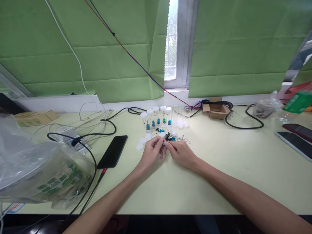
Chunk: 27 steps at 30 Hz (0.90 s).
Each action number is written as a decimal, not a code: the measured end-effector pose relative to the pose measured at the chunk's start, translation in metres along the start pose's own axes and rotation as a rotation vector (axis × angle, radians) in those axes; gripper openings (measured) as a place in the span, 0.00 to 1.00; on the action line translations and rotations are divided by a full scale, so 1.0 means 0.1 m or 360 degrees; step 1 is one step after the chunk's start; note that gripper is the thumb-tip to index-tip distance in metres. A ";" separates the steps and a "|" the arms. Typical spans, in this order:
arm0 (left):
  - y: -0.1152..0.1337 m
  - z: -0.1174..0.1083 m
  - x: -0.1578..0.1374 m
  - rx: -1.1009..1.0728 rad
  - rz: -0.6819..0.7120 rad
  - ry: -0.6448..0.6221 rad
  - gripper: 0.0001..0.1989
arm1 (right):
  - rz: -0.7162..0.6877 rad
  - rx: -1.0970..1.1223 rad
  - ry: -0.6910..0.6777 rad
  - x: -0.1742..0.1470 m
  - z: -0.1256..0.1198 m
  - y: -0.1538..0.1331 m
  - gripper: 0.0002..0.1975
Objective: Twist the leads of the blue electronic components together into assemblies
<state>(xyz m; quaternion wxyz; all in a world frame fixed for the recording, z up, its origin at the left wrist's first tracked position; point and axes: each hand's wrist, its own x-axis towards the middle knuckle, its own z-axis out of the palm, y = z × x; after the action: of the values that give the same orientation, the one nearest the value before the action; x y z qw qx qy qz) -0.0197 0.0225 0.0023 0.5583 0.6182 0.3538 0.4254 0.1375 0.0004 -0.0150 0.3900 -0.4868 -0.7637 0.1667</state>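
My left hand and my right hand meet over the middle of the table, fingertips together. Pinched between them is a small blue part, mostly hidden by the fingers. Just behind lie loose black pieces, another blue piece and thin metal pins. White round caps are spread beside my left hand. Farther back stand several clear vials with white lids, such as one vial, with blue or green pieces inside. Clear vials without lids stand to their right.
A black phone and a plastic-bagged tub are on the left, among cables. At the back right sit an open cardboard box and a coiled black cable. Two phones and a bottle are far right.
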 end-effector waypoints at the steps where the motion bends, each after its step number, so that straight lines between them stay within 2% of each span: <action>1: 0.00 0.00 0.00 0.0002 0.0002 0.0006 0.16 | -0.0003 -0.0003 0.0000 0.00 0.00 0.00 0.23; 27: -0.03 -0.02 0.00 0.0131 -0.0003 -0.0021 0.15 | -0.0002 0.0011 -0.0100 -0.01 0.02 0.01 0.22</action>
<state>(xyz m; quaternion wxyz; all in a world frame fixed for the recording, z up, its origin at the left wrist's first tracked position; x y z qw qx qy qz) -0.0216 0.0238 -0.0004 0.5351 0.6431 0.3679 0.4060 0.1369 0.0005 -0.0167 0.3675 -0.4794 -0.7753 0.1844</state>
